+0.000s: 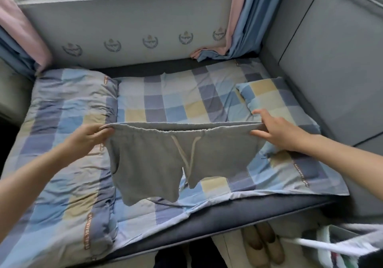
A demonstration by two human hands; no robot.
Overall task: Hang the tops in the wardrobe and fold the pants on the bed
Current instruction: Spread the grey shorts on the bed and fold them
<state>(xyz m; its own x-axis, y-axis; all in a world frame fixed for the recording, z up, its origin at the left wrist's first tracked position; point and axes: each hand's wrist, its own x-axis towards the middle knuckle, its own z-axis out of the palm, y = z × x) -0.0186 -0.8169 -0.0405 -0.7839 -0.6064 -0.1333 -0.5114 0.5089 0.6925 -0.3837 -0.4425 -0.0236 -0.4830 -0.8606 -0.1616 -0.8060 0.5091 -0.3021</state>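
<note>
Gripped at the waistband's left end by the left hand [88,138], fingers curled round the hem; pinched at the opposite end by the right hand [275,131], thumb under and fingers spread over the cloth. Stretched taut between the two grips: grey shorts [165,159], drawstring [186,153] dangling from the middle, legs hanging free below the grips and above the checked bed [172,99]. Left of the left grip, a folded quilt [66,143]; beyond the right grip, a pillow [275,93].

Judged early in the folding: shorts spread out but not yet laid down or folded, no finished stack of pants in sight. Below the right grip, at the frame's corner, possibly a bag of further clothes [342,247], too blurred to be sure. No wardrobe or hung tops in view, so that half left unjudged.
</note>
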